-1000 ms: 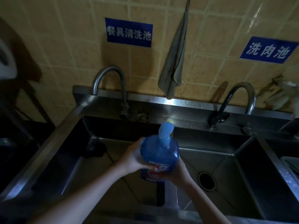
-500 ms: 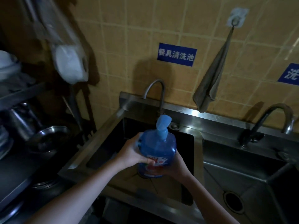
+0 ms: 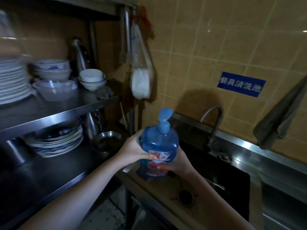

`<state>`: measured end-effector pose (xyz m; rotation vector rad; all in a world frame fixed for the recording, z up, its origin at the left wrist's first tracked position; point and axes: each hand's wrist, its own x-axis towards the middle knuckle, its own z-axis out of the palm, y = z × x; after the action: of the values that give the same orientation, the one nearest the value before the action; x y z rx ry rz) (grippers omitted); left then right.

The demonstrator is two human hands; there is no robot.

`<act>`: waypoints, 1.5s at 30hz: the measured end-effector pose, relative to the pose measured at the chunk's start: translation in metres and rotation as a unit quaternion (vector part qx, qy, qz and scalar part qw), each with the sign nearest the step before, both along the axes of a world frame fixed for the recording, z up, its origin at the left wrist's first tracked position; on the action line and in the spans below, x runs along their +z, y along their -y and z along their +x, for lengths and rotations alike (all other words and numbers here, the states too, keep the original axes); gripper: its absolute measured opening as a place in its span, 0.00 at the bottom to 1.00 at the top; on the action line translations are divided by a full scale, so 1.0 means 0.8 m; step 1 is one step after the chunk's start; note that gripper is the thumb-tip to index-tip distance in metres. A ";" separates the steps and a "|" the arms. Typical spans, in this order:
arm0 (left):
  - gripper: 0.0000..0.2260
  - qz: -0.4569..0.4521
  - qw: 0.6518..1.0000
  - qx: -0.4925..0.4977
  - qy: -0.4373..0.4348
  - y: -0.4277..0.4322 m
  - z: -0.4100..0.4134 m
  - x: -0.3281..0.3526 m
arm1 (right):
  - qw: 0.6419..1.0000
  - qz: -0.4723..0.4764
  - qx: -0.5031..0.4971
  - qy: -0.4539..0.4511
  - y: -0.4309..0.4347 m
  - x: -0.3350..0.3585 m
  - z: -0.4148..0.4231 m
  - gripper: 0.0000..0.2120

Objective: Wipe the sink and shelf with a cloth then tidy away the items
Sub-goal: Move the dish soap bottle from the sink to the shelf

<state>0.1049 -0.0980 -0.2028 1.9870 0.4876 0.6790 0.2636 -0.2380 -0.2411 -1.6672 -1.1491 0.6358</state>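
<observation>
I hold a blue pump bottle of detergent point(image 3: 159, 143) upright with both hands, above the left corner of the steel sink point(image 3: 216, 176). My left hand point(image 3: 132, 149) grips its left side. My right hand point(image 3: 177, 163) wraps its lower right side and base. A grey cloth point(image 3: 282, 120) hangs on the tiled wall at the right, over the sink's back ledge. The steel shelf point(image 3: 69, 110) stands to the left of the sink, with its lower level point(image 3: 54, 171) close to my left forearm.
The upper shelf carries stacked plates point(image 3: 11, 83) and several bowls point(image 3: 92, 78). The lower level holds a plate stack point(image 3: 56, 141) and a metal bowl point(image 3: 106, 140). A bag point(image 3: 141, 80) hangs from the shelf post. A tap point(image 3: 214, 123) rises behind the sink.
My view has swung left from the two sink basins to the shelf. The bottle stays in both hands and has travelled left with them, toward the sink's left corner.
</observation>
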 end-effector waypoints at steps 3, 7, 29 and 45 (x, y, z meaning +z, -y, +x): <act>0.41 0.008 0.999 0.044 0.003 -0.028 -0.027 0.013 | 0.999 0.005 0.047 -0.018 -0.041 0.015 -0.014 0.48; 0.42 0.033 0.995 0.099 -0.003 -0.063 -0.063 0.033 | 0.995 0.019 0.083 -0.051 -0.094 0.038 -0.039 0.51; 0.46 0.144 0.945 0.292 0.000 -0.236 -0.181 0.186 | 0.948 0.116 0.295 -0.024 -0.383 0.173 -0.122 0.34; 0.42 0.134 0.925 0.352 0.047 -0.364 -0.200 0.221 | 0.936 0.125 0.326 0.050 -0.562 0.224 -0.141 0.36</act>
<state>-0.0554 0.1933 -0.0262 2.0011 1.1235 1.3371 0.1511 0.2114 -0.0616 -1.0938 -1.8006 0.7735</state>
